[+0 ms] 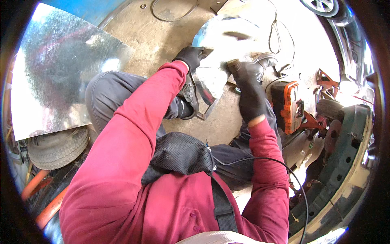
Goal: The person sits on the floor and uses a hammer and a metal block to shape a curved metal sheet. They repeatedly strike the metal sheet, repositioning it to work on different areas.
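My left hand, in a black glove, is closed on a small dark flat piece at the edge of a shiny curved metal sheet. The sheet lies on the floor between my shoes, and glare washes out its far part. My right hand, also in a black glove, is closed over the sheet's right side. A blunt tan end sticks out of its fingers; motion blur hides what it belongs to. My left shoe stands against the sheet's near left edge, and my right shoe is beyond the right hand.
A large shiny metal sheet leans at the left over a tyre. At the right stand a black and orange toolbox, red jack stands and a dark curved bumper-like part. Thin cables lie on the far floor.
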`<state>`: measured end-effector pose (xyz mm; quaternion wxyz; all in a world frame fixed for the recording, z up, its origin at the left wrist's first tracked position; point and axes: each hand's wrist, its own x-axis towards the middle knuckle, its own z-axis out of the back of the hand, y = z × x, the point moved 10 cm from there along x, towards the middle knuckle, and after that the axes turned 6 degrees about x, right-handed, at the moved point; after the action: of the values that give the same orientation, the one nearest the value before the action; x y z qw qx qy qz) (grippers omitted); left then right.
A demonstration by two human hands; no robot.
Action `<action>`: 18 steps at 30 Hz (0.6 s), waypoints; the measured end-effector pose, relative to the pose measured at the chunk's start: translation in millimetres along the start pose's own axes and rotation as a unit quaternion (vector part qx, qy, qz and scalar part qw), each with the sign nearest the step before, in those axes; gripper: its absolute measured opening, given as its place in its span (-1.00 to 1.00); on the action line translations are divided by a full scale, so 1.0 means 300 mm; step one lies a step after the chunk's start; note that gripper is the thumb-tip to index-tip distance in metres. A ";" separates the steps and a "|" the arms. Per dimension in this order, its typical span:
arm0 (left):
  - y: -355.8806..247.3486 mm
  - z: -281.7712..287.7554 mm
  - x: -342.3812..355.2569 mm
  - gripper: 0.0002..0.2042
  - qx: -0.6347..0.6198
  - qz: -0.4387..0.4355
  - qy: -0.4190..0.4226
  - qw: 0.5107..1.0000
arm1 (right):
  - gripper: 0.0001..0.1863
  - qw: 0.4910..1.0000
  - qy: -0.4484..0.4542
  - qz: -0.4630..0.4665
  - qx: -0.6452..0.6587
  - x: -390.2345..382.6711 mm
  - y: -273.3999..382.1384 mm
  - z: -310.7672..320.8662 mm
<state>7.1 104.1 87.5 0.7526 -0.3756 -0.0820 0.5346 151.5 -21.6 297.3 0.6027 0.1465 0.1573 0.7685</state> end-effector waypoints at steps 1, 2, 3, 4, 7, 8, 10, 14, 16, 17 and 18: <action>-0.025 0.010 0.008 -0.57 0.000 -0.012 -0.004 1.000 | -0.24 0.987 0.137 -0.084 -0.005 -0.042 -0.063 -0.093; 0.018 -0.002 0.023 -0.58 -0.038 -0.003 -0.019 0.999 | -0.24 0.991 0.098 -0.092 0.027 -0.045 -0.095 -0.106; 0.110 -0.022 0.053 -0.59 -0.073 0.015 -0.044 0.996 | -0.28 0.998 0.036 -0.031 0.048 -0.003 -0.069 -0.081; 0.177 -0.049 0.055 -0.60 -0.110 0.029 -0.059 0.992 | -0.32 0.997 -0.024 0.018 0.069 -0.002 -0.043 -0.059; 0.112 0.033 0.003 -0.64 -0.102 0.052 -0.026 0.993 | -0.39 0.980 -0.074 -0.037 0.183 -0.025 -0.045 0.002; 0.130 0.023 -0.003 -0.64 -0.096 0.050 -0.036 0.994 | -0.40 0.976 -0.071 -0.041 0.201 -0.022 -0.046 0.008; 0.151 -0.002 0.016 -0.62 -0.096 0.039 -0.038 0.994 | -0.43 0.968 -0.066 -0.047 0.236 -0.016 -0.051 0.023; 0.124 -0.021 0.016 -0.59 -0.088 0.056 -0.001 0.995 | -0.45 0.955 -0.116 -0.049 0.268 0.025 0.030 0.160; 0.138 -0.009 0.019 -0.58 -0.063 0.051 -0.016 0.997 | -0.45 0.938 -0.145 -0.073 0.308 0.050 0.072 0.242; 0.112 -0.009 0.025 -0.57 -0.043 0.036 -0.030 0.998 | -0.45 0.949 -0.194 -0.031 0.246 0.040 0.099 0.298; 0.091 -0.005 0.027 -0.57 -0.022 0.022 -0.044 0.999 | -0.45 0.956 -0.244 0.014 0.164 0.018 0.121 0.328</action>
<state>-8.8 114.5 66.4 0.7280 -0.3696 -0.1186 0.5651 159.1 -18.1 402.1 0.5796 0.4290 0.1273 0.6811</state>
